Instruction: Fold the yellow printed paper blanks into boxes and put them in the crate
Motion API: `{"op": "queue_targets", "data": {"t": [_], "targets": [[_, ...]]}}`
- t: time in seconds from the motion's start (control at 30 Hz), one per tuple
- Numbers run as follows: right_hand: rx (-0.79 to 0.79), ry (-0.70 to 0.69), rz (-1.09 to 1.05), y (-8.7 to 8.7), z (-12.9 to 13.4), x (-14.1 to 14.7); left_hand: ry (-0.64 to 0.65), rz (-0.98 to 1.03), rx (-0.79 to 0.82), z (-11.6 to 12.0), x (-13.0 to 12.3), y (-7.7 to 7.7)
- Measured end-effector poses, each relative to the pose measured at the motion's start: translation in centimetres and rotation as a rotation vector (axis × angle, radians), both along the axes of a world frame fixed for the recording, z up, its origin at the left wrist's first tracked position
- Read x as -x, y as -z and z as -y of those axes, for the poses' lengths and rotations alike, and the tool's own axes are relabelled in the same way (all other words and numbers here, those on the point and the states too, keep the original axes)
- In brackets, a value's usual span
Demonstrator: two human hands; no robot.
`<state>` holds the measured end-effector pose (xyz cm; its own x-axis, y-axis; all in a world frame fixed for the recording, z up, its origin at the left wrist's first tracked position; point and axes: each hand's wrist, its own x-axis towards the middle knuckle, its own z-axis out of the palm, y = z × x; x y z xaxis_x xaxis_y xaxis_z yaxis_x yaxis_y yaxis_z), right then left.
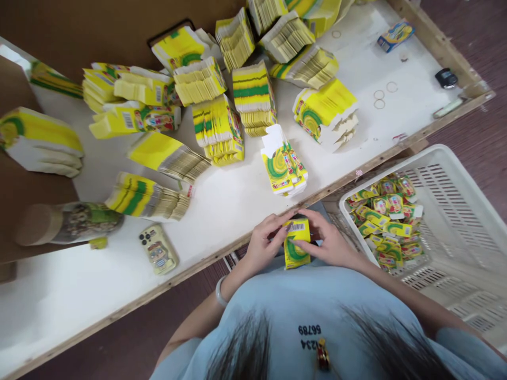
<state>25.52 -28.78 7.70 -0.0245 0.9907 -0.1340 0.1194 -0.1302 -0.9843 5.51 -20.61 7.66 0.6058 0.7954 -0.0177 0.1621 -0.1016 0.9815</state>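
Just off the table's front edge, near my body, a small yellow and green box (297,253) with a barcode is held between both hands. My left hand (267,237) grips its left side, fingers bent at the top edge. On the other side, my right hand (327,240) has its thumb across the box front and its fingers at the top. Beyond them, a few flat printed cartons (279,168) lie on the white table (222,195). Bundles of flat yellow cartons (253,97) stand behind these.
A white plastic basket (455,195) at the right holds many small yellow boxes (390,227). A phone (158,249) and a jar (79,222) are at the left. Rubber bands (379,99), a blue box (396,35) and a black object (446,78) lie at the table's right.
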Motion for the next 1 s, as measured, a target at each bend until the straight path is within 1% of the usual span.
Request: {"op": "queue_targets", "data": {"t": [0.07, 0.17, 0.27, 0.33, 0.43, 0.5, 0.6, 0.67, 0.77, 0.9, 1.0], "targets": [[0.135, -0.013, -0.162, -0.4, -0.2, 0.3, 0.015, -0.01, -0.021, 0.0, 0.0, -0.1], [0.207, -0.056, -0.34, -0.5, -0.6, -0.4, 0.032, -0.009, -0.036, -0.1, -0.1, -0.2], [0.282, -0.114, -0.441, -0.2, -0.9, -1.5, 0.022, -0.014, -0.098, -0.1, -0.2, -0.1], [0.32, -0.14, -0.471, 0.1, -0.8, -1.7, 0.015, -0.019, -0.163, 0.0, -0.3, 0.2], [0.293, -0.141, -0.465, 0.5, -0.4, -1.0, 0.011, -0.014, -0.266, 0.1, -0.5, 0.6], [0.257, -0.098, -0.428, 0.7, 0.0, -0.4, 0.011, -0.003, -0.31, 0.1, -0.7, 0.8], [0.219, -0.008, -0.362, 0.6, 0.1, -0.1, 0.026, 0.001, -0.316, 0.0, -0.9, 0.8], [0.209, 0.008, -0.343, 0.4, -0.2, -0.4, 0.032, -0.015, -0.304, -0.1, -0.9, 0.8], [0.214, -0.058, -0.38, -0.1, -0.9, -1.5, 0.012, -0.003, -0.298, 0.1, -1.0, 0.9], [0.201, -0.163, -0.455, -0.6, -1.7, -2.3, -0.043, 0.024, -0.371, 0.6, -1.0, 1.1], [0.198, -0.149, -0.45, -0.4, -1.8, -2.0, -0.071, -0.011, -0.419, 0.9, -1.1, 1.1]]}}
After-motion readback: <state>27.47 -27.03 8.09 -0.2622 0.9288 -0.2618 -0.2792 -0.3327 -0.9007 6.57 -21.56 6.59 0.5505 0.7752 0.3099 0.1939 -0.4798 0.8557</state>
